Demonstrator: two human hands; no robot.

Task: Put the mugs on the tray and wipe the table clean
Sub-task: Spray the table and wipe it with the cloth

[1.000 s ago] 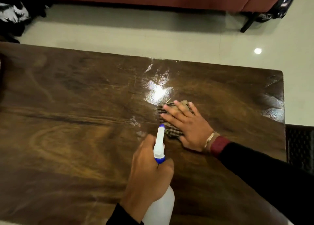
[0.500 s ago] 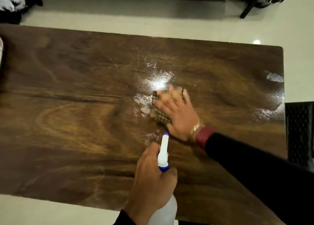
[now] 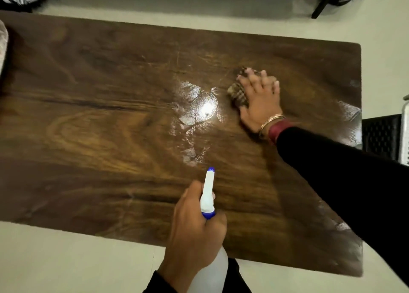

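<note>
A dark wooden table fills the view. My right hand lies flat on a checked brown cloth at the table's right middle, fingers spread over it. A wet shiny patch gleams just left of the cloth. My left hand grips a white spray bottle with a blue-tipped nozzle over the table's near edge, nozzle pointing away from me. No mugs or tray are in view.
A pale object pokes in at the table's left edge. A black chair stands off the right end. A dark chair leg and a sofa base sit beyond the far edge on pale floor tiles.
My right hand has slid the cloth to the right and farther from me, uncovering the wet patch. The left hand with the bottle has stayed near the front edge.
</note>
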